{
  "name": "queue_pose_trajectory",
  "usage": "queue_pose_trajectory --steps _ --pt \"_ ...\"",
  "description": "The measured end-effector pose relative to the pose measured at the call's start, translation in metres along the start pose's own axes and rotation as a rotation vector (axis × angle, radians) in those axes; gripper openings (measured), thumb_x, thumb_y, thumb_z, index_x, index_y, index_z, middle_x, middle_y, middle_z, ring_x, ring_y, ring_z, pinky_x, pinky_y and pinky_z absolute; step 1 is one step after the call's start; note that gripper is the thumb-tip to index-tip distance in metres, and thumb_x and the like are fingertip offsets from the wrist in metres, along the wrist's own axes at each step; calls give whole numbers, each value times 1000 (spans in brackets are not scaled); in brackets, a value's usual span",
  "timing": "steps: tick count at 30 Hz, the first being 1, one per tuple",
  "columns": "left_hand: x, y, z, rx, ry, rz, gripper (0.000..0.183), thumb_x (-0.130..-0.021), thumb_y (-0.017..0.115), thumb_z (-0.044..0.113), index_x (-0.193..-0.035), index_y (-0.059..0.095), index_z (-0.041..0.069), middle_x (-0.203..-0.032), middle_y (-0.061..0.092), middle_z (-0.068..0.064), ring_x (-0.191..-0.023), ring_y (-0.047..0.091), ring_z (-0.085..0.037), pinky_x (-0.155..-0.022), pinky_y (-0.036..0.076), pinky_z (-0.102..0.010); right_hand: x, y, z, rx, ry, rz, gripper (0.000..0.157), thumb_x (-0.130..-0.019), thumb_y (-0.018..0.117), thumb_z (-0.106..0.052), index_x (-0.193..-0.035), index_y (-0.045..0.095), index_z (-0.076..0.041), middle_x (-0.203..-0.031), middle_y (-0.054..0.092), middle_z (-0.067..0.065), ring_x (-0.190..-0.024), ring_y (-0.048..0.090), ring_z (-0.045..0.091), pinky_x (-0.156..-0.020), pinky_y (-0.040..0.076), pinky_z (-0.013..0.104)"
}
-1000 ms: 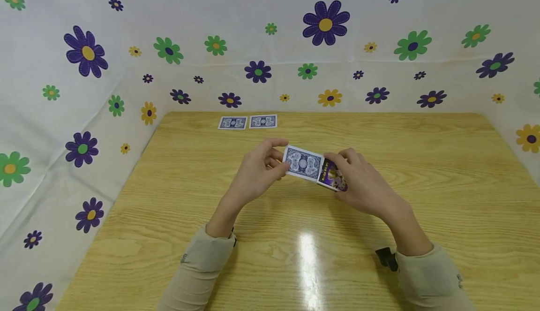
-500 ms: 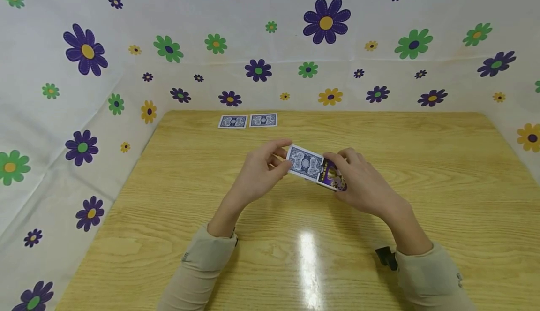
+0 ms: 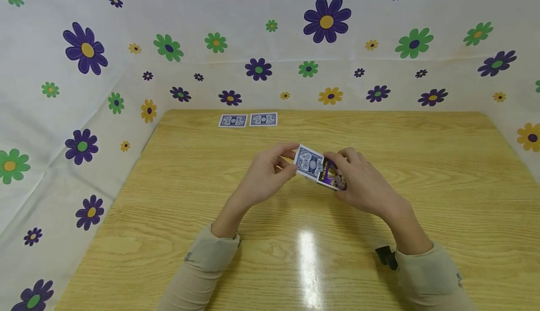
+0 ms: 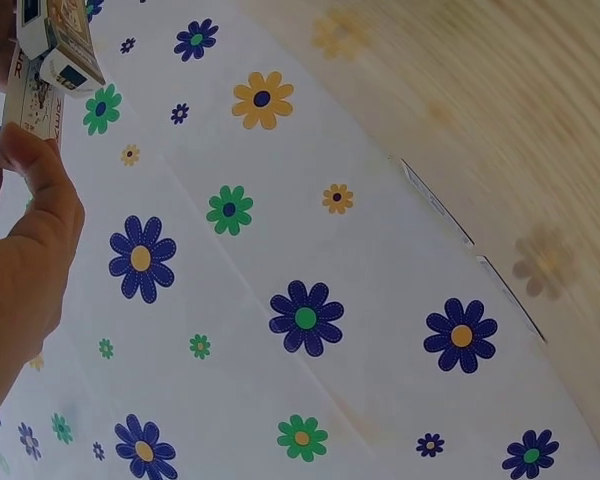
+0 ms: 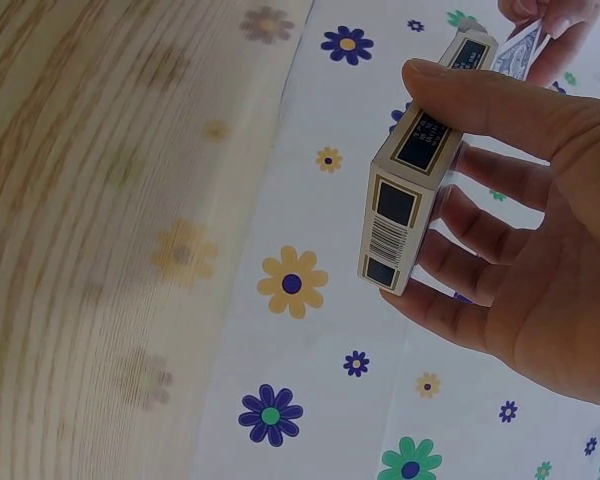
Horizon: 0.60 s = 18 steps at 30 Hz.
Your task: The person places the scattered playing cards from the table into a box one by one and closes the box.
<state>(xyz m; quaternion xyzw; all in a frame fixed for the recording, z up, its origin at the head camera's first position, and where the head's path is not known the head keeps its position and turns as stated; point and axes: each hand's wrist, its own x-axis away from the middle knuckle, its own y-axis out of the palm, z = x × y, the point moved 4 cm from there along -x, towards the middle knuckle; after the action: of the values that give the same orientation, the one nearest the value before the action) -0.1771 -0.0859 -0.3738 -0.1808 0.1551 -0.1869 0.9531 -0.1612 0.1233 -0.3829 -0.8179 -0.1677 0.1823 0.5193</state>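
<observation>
My left hand (image 3: 270, 172) pinches the outer edge of some blue-backed playing cards (image 3: 309, 162); how many there are I cannot tell. Their other end sits inside the mouth of a card box (image 3: 331, 176), purple on top with yellow print. My right hand (image 3: 363, 184) grips that box by its sides above the table. From the right wrist, the box (image 5: 395, 215) shows its barcode end, thumb on one side and fingers on the other. The left wrist view catches a card's printed face (image 4: 32, 105) beside the box's open flap (image 4: 72, 75).
Two blue-backed cards, one on the left (image 3: 233, 121) and one on the right (image 3: 263, 119), lie side by side near the back edge of the wooden table (image 3: 379, 132). A flower-patterned white cloth (image 3: 287, 43) hangs behind and at the sides.
My left hand has moved to the right with the cards, and less of them sticks out of the box. The right hand and box have stayed almost still.
</observation>
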Motion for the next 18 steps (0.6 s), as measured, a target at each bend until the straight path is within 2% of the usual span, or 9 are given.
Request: queue_pose_trajectory --steps 9,18 --pt "1 6 0 -32 18 -29 46 -94 60 2 -139 54 1 -118 67 -15 -85 66 -18 -70 57 -28 0 0 0 14 -11 11 82 -76 83 -7 -147 42 -8 -131 46 21 -114 51 38 -94 48 55" --pt "2 14 5 -96 40 -58 49 -93 59 1 -142 50 -1 -131 63 -18 -83 66 -17 -63 57 -26 0 -1 0 14 -1 6 82 -76 83 -7 -147 42 -8 -132 46 22 -115 51 39 -94 48 56"
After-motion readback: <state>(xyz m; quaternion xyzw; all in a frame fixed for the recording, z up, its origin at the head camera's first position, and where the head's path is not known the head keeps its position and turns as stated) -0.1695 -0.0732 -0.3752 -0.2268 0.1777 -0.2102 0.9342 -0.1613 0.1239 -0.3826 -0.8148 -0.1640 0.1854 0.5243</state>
